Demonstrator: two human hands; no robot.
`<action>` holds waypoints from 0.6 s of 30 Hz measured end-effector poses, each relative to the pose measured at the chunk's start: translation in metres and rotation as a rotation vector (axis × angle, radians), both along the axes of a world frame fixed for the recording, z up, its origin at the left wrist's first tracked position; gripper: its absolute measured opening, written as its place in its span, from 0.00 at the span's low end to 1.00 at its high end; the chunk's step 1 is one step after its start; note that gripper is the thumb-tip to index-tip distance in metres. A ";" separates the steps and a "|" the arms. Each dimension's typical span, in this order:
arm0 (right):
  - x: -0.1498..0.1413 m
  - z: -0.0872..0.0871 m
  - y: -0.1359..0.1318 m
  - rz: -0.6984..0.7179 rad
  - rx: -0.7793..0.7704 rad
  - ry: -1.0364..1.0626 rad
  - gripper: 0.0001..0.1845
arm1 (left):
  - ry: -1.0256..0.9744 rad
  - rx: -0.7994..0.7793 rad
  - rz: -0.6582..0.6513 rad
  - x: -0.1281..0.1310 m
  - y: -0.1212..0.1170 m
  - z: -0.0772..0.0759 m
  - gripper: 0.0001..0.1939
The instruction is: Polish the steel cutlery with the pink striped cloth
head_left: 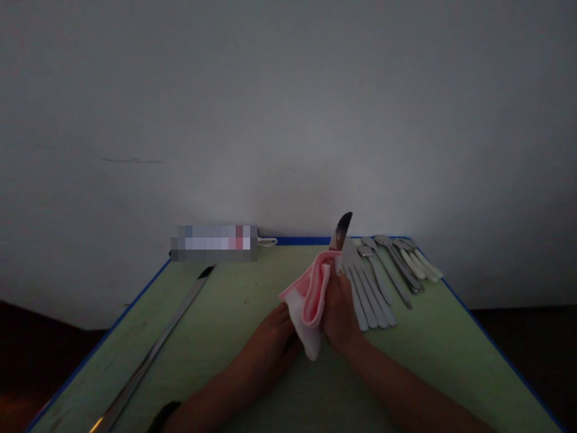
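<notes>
A table knife points upward and to the right, its blade tip showing above a folded pink and white cloth. My right hand is closed around the cloth, which wraps the middle of the knife. Lower on the left, my left hand is closed at the knife's handle end. The cloth covers the handle and some of the left fingers. Both hands are over the middle of the table.
Several forks lie side by side right of my hands. Beyond them are several spoons and white-handled cutlery. A long shiny metal strip with a dark tip lies at left. A blurred box-like object stands near the wall on the green table.
</notes>
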State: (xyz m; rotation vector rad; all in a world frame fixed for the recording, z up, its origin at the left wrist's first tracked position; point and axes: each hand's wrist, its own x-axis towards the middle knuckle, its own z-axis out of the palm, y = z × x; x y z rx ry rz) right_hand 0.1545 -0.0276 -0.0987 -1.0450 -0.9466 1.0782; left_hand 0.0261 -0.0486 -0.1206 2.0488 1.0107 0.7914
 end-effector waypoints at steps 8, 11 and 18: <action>0.037 0.016 0.025 -0.137 0.108 0.145 0.18 | 0.361 0.093 -0.058 -0.002 -0.001 -0.013 0.08; 0.051 0.032 0.030 -0.190 0.124 0.254 0.16 | 0.382 0.102 -0.069 -0.002 -0.002 -0.014 0.08; 0.046 0.045 0.022 -0.102 0.107 0.248 0.09 | 0.348 0.070 -0.075 -0.003 -0.001 -0.012 0.09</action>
